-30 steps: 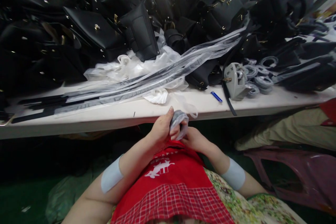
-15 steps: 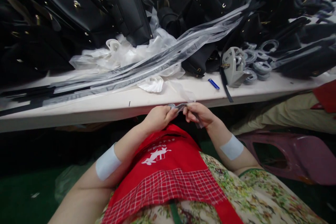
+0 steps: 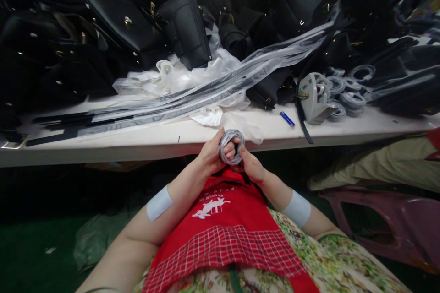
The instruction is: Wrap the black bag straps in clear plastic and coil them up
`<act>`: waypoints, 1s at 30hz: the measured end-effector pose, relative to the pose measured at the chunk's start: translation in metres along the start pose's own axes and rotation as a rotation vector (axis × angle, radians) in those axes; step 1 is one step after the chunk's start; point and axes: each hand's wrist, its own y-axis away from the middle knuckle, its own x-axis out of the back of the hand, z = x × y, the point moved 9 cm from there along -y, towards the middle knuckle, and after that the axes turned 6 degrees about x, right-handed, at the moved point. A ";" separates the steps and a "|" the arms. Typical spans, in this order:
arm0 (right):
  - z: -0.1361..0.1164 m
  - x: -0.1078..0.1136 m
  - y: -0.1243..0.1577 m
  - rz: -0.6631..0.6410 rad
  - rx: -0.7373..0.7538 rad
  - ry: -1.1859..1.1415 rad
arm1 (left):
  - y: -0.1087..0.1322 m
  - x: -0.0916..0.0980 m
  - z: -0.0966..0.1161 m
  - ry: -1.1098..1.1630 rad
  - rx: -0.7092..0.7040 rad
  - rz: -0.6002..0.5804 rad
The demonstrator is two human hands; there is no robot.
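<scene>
A strap wrapped in clear plastic is wound into a coil [image 3: 226, 136], held just in front of the table's edge above my red apron. My left hand [image 3: 211, 153] grips its left side, thumb up along the rim. From the right, my right hand [image 3: 252, 165] closes on the coil, with fingers showing through its middle. Beyond my hands, long plastic-sleeved straps [image 3: 206, 91] lie across the table, beside crumpled white wrapping [image 3: 185, 73].
Black bags [image 3: 123, 23] are heaped along the back of the white table [image 3: 158, 146]. On the right stand a grey tape dispenser [image 3: 312, 96], several coiled straps [image 3: 352, 100] and a blue lighter [image 3: 287, 119]. A purplish plastic stool [image 3: 409, 219] and a person's trouser leg [image 3: 374, 169] are at my right.
The strap between my hands has gone from a small bundle with a loose tail to a round coil facing me. My hands have come closer together. The view has shifted slightly.
</scene>
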 end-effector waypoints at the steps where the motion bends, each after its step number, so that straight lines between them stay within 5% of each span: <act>1: -0.001 -0.005 0.000 0.011 0.014 -0.006 | -0.002 0.002 -0.001 0.021 -0.021 0.010; 4: -0.009 -0.001 -0.002 0.045 0.086 0.046 | -0.002 0.017 -0.003 -0.035 -0.061 0.069; 6: -0.020 0.011 -0.003 0.059 0.138 0.238 | 0.003 0.037 0.008 -0.201 -0.171 0.209; 9: -0.026 0.012 0.001 -0.172 0.087 0.699 | 0.025 0.049 0.037 -0.620 -0.416 0.417; 12: -0.011 0.002 0.016 -0.513 -0.066 1.029 | 0.035 0.020 0.028 -1.145 -0.383 0.224; 14: -0.007 -0.002 0.019 -0.561 -0.102 1.047 | 0.040 0.007 0.007 -1.400 -0.255 0.075; 16: -0.009 -0.006 0.014 -0.518 -0.090 0.942 | 0.044 0.006 -0.001 -1.486 -0.200 0.069; 20: -0.016 -0.013 0.001 -0.424 -0.033 0.708 | 0.046 0.019 0.020 -1.293 -0.347 0.248; 25: -0.018 -0.021 -0.011 -0.211 0.089 0.589 | 0.055 0.064 0.041 -0.681 -0.545 0.618; 28: -0.018 -0.014 -0.014 -0.007 0.162 0.562 | 0.053 0.081 0.025 -0.363 -0.535 0.631; 30: -0.018 -0.011 -0.015 -0.018 0.158 0.585 | 0.051 0.083 0.015 -0.271 -0.488 0.558</act>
